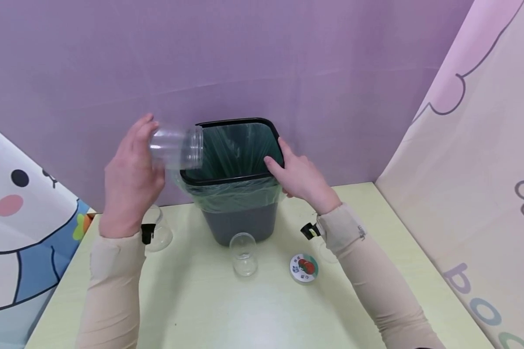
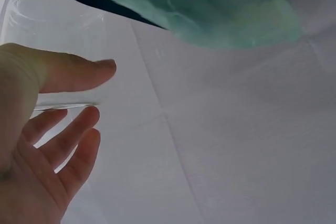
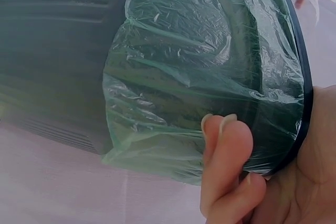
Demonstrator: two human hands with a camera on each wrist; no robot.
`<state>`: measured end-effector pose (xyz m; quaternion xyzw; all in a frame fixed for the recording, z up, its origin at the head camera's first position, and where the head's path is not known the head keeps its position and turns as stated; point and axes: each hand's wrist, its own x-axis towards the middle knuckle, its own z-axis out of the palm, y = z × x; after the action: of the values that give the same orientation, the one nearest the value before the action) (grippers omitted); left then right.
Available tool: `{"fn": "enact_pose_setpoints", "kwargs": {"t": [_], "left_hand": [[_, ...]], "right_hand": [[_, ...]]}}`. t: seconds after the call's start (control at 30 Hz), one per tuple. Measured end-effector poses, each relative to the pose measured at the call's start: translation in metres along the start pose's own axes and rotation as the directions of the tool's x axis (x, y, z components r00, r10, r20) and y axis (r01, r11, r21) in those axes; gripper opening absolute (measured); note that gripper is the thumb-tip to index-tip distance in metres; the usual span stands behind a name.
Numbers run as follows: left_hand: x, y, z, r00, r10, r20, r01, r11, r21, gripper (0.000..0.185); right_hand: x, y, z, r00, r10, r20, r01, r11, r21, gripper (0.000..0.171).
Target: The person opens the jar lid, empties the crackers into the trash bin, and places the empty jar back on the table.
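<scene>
Left hand tips a clear cup over the bin while the right hand grips the bin's rim.

The left hand (image 1: 131,179) has its fingers and thumb curled round a clear plastic cup (image 1: 176,148), held on its side with its mouth at the left rim of the black bin (image 1: 240,225). The bin stands by the table's (image 1: 201,310) far edge, lined with a green bag (image 1: 236,196) folded over the rim. The right hand (image 1: 301,177) clamps the bin's right rim, thumb inside and fingers outside on the bag. Nearer the middle of the table stand a second clear cup (image 1: 243,254), upside down, and a round lid (image 1: 303,267) to its right; another clear cup (image 1: 158,230) sits near the left edge.
</scene>
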<state>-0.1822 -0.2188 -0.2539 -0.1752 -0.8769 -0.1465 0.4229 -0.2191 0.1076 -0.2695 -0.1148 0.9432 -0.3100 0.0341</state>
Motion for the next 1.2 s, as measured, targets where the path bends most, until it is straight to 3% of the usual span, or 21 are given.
{"fn": "enact_pose_setpoints", "kwargs": {"t": [0.2,0.4,0.6,0.7,0.83,0.9,0.97,1.03,1.2], "left_hand": [[-0.014,-0.006,0.001,0.989,-0.143,0.030,0.145,0.986,-0.081,0.095],[-0.032,-0.015,0.005,0.958,-0.286,-0.004,0.280,0.939,-0.199,0.092],[-0.051,-0.020,0.009,0.900,-0.433,0.049,0.433,0.876,-0.214,0.092],[-0.059,-0.020,0.011,0.863,-0.495,0.101,0.504,0.829,-0.244,0.096],[-0.072,-0.017,0.016,0.803,-0.567,0.184,0.594,0.737,-0.322,0.098],[-0.078,-0.016,0.021,0.784,-0.581,0.217,0.617,0.694,-0.372,0.096],[-0.084,-0.015,0.027,0.782,-0.576,0.237,0.617,0.662,-0.425,0.094],[-0.088,-0.015,0.033,0.796,-0.554,0.244,0.595,0.642,-0.484,0.093],[-0.100,-0.014,0.047,0.827,-0.515,0.224,0.543,0.632,-0.552,0.089]], "right_hand": [[0.000,0.000,0.001,1.000,-0.002,-0.005,0.002,1.000,0.001,0.083],[0.001,0.000,0.001,1.000,-0.003,-0.008,0.003,1.000,0.005,0.082],[0.003,-0.001,0.001,1.000,-0.008,-0.006,0.008,1.000,0.008,0.081],[0.003,-0.002,0.002,1.000,-0.003,-0.002,0.003,1.000,0.009,0.081],[0.003,-0.002,0.001,1.000,-0.003,0.000,0.003,1.000,0.019,0.081],[0.002,-0.001,0.001,1.000,-0.001,-0.003,0.001,1.000,0.023,0.081],[0.002,0.000,0.000,1.000,0.002,-0.005,-0.002,1.000,0.027,0.081],[0.001,0.001,0.000,1.000,0.005,-0.006,-0.005,1.000,0.027,0.081],[0.000,0.003,-0.002,1.000,0.005,-0.006,-0.004,0.999,0.035,0.082]]}}
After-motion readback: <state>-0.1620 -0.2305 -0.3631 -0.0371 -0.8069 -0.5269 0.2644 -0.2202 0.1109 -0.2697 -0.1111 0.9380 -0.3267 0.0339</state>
